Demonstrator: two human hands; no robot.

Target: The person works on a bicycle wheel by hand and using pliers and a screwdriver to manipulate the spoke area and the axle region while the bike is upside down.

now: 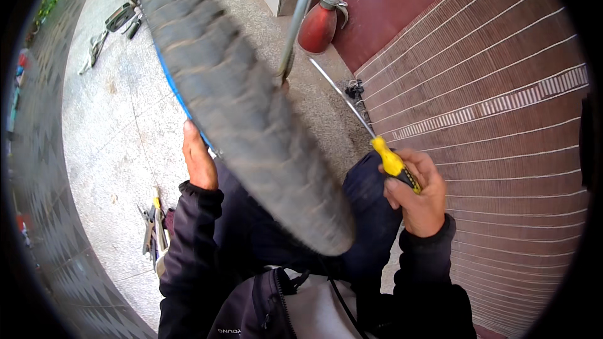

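Note:
A worn black tyre (pixel 239 100) on a wheel with a blue rim (pixel 179 97) stands on edge before me, running from the upper left down to my lap. My left hand (pixel 198 160) grips the wheel at its left side, by the blue rim. My right hand (pixel 418 191) is closed around a yellow-handled screwdriver (pixel 392 163). Its long metal shaft (pixel 342 97) points up and left toward the tyre's right side. A grey metal bar (pixel 298 19) comes down from the top and meets the tyre near the shaft's tip.
A red fire extinguisher (pixel 320 25) stands by the dark red wall at the top. Pliers and other hand tools (pixel 154 229) lie on the speckled stone floor at my left. More tools (pixel 110 31) lie at the upper left. A ribbed red-brown surface (pixel 502 119) fills the right.

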